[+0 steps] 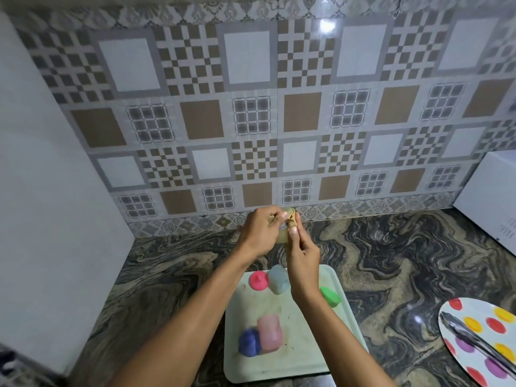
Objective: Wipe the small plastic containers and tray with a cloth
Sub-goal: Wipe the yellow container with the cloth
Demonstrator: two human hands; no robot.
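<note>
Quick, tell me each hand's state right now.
The left hand grips a small yellowish container.
The right hand pinches a cloth against that container.

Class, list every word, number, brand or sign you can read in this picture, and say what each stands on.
No text reads clearly.
Container in the left hand: a small mark, too blurred to read.
White appliance: vent slots only, no lettering seen.
Plate: coloured dots only.
Cloth, tray: nothing printed.
</note>
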